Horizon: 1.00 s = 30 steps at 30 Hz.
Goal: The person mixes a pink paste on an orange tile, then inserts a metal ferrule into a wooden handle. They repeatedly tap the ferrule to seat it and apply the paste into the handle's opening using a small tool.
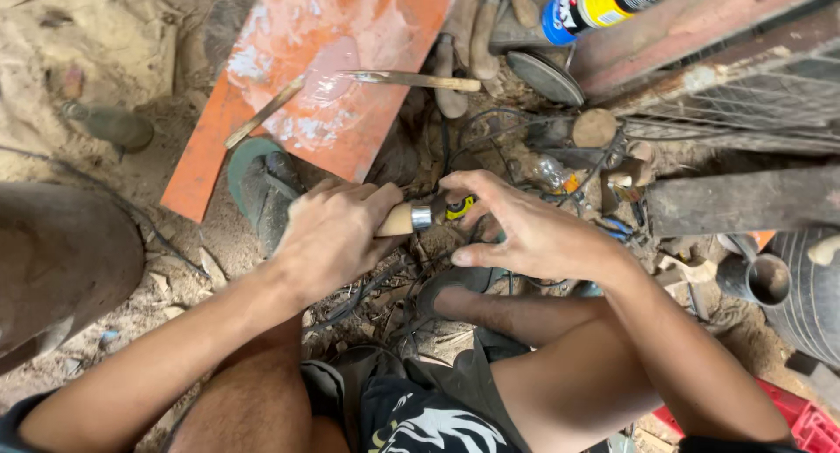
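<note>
Gripping a wooden tool handle (395, 219) with a metal ferrule, the left hand (328, 234) is clamped around it. Just beyond the ferrule, the right hand (525, 230) pinches a small yellow-and-black part (460, 208) between its fingertips. An orange board (324, 77) lies on the ground ahead of both hands.

Board (324, 77) lies ahead of your left hand (328, 238), w/ a stick (262, 113) on it; spray can (595, 2) far ahead of right hand (534, 234); pipe (759, 280) to its right.
</note>
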Available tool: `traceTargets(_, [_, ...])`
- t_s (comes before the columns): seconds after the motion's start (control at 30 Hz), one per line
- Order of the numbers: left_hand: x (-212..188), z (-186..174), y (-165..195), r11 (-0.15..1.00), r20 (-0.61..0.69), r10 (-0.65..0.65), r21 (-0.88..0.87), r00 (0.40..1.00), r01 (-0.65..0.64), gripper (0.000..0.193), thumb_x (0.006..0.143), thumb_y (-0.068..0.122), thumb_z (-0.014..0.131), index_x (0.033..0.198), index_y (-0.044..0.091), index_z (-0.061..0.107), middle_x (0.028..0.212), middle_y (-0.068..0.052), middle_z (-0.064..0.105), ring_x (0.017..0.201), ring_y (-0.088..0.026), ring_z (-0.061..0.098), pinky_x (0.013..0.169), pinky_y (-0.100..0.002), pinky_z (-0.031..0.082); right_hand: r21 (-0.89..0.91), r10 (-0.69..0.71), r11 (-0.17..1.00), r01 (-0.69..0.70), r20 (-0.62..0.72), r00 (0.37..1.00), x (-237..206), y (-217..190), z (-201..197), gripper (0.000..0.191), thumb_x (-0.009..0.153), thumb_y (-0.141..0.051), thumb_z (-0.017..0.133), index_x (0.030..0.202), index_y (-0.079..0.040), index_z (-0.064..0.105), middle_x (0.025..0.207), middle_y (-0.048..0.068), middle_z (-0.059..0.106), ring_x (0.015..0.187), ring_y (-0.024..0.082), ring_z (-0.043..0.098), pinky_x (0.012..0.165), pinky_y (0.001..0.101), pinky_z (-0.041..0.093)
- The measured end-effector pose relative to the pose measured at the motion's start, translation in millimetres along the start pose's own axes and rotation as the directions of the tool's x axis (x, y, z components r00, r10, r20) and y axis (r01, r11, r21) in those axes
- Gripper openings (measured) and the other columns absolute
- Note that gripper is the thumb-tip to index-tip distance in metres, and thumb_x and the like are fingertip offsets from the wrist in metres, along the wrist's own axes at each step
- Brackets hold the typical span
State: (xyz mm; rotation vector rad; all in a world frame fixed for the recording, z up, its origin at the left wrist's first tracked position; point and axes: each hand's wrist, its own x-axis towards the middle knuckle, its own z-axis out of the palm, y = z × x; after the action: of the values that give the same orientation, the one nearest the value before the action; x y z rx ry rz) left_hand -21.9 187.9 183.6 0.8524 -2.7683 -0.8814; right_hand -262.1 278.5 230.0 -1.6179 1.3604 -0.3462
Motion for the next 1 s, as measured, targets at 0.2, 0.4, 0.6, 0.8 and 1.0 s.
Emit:
traceTargets(0.2, [4.8, 1.4, 29.8, 0.666, -0.079, 0.502, 0.67, 0.861, -0.327, 0.019, 0.079, 0.024, 0.071, 0.088, 0.008, 0.067, 0.081, -0.005, 0.069, 0.076, -0.021, 0.065, 0.071, -0.037, 0.049, -0.144, 0.252, 0.963, -0.227, 0.187, 0.949, 10.4, 8.0, 18.8, 0.054, 0.081, -0.038, 0.089, 0.107, 0.001, 0.061, 0.086, 0.016, 0.07, 0.074, 0.023, 0.07, 0.064, 0.033, 0.052])
traceTargets(0.4, [9.3, -11.4, 47.6, 0.424, -0.039, 0.668, 0.841, 0.744, -0.337, 0.027, 0.076, 0.033, 0.064, 0.083, 0.007, 0.067, 0.076, -0.006, 0.07, 0.076, -0.02, 0.064, 0.078, -0.033, 0.049, 0.107, 0.148, 0.983, -0.152, 0.041, 0.988, 23.4, 20.2, 44.5, 0.02, 0.071, -0.014, 0.076, 0.078, 0.002, 0.066, 0.069, 0.014, 0.07, 0.065, 0.019, 0.068, 0.056, 0.0343, 0.053])
traceTargets(0.6, [5.3, -8.5, 46.6, 0.482, 0.099, 0.593, 0.752, 0.799, -0.45, 0.017, 0.073, 0.026, 0.063, 0.073, 0.008, 0.062, 0.065, -0.007, 0.068, 0.059, -0.02, 0.062, 0.066, -0.031, 0.047, -0.228, 0.202, 0.956, -0.187, 0.042, 0.979, 15.3, 16.0, 70.8, 0.014, 0.074, -0.01, 0.071, 0.075, 0.003, 0.065, 0.07, 0.017, 0.068, 0.064, 0.026, 0.068, 0.057, 0.0392, 0.053])
traceTargets(0.8, [2.1, -1.7, 40.4, 0.652, 0.015, 0.566, 0.603, 0.824, -0.459, 0.013, 0.072, 0.021, 0.065, 0.074, 0.009, 0.061, 0.066, -0.007, 0.068, 0.062, -0.02, 0.065, 0.065, -0.031, 0.048, -0.247, -0.048, 0.967, 0.065, 0.076, 0.996, 17.7, 23.5, 69.6, 0.014, 0.075, -0.007, 0.072, 0.076, 0.004, 0.063, 0.073, 0.019, 0.066, 0.067, 0.032, 0.068, 0.061, 0.0423, 0.055])
traceTargets(1.0, [14.8, -15.6, 50.8, 0.909, 0.234, 0.132, 0.358, 0.963, -0.212, 0.018, 0.079, 0.012, 0.069, 0.096, 0.015, 0.066, 0.077, -0.009, 0.073, 0.071, -0.026, 0.073, 0.068, -0.041, 0.058, -0.332, 0.02, 0.929, -0.163, -0.396, 0.918, 0.2, 7.2, 66.8, 0.01, 0.07, 0.0, 0.07, 0.077, 0.001, 0.063, 0.081, 0.017, 0.065, 0.07, 0.036, 0.065, 0.062, 0.0467, 0.053])
